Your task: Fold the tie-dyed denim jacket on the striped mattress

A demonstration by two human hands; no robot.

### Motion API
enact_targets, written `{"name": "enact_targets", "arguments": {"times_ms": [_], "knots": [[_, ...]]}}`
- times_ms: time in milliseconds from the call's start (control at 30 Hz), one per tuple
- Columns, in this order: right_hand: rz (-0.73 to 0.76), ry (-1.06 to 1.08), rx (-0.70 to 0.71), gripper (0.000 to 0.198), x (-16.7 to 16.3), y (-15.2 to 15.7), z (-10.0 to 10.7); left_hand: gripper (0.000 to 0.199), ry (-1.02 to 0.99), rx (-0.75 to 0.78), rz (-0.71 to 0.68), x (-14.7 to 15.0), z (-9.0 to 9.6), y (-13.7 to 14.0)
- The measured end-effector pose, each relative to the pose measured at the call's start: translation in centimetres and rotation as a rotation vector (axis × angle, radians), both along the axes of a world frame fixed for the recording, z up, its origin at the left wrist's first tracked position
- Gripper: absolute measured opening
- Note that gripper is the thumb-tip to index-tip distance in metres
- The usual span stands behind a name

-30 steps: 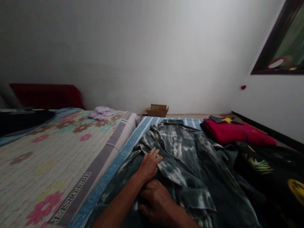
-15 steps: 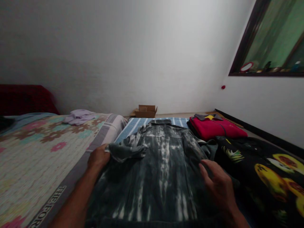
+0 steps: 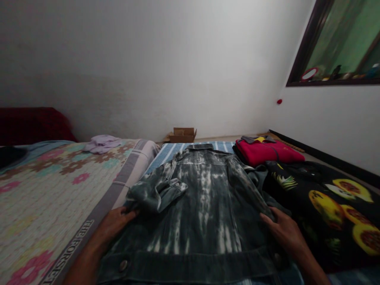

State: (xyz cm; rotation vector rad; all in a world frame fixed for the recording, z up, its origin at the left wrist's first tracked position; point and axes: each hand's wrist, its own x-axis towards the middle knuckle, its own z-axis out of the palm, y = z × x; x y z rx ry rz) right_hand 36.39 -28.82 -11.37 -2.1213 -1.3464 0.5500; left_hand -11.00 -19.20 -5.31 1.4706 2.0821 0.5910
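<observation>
Left hand (image 3: 114, 223) and right hand (image 3: 283, 233) lie flat, gripping nothing, on the jacket (image 3: 202, 213) edges (its left sleeve (image 3: 156, 190), loosely bunched, could slide off).

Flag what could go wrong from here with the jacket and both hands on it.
1. The folded sleeve lies loose on the denim jacket, past the left hand; it may flop open.
2. The right hand presses the edge that meets the black fruit-print cloth; it might drag that along.
3. The jacket lies askew across the mattress edge, so folds may come out uneven.
</observation>
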Motion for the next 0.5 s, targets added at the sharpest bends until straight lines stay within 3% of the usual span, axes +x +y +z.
{"name": "enact_targets", "arguments": {"times_ms": [100,200,367,500], "knots": [[0.091,0.310,0.011,0.045,0.6,-0.2,-1.2,0.033,-0.002,-0.105,-0.025,-0.2,0.1,-1.6],[0.061,0.468,0.020,0.046,0.5,-0.4,-2.0,0.036,-0.067,-0.137,-0.051,-0.2,-0.3,-2.8],[-0.008,0.356,0.086,0.043,0.6,-0.5,0.1,0.037,-0.216,-0.063,-0.040,-0.2,0.2,-3.8],[-0.063,0.269,0.099,0.046,1.1,-0.9,2.5,0.038,-0.139,0.028,0.039,-0.7,1.3,-4.4]]}}
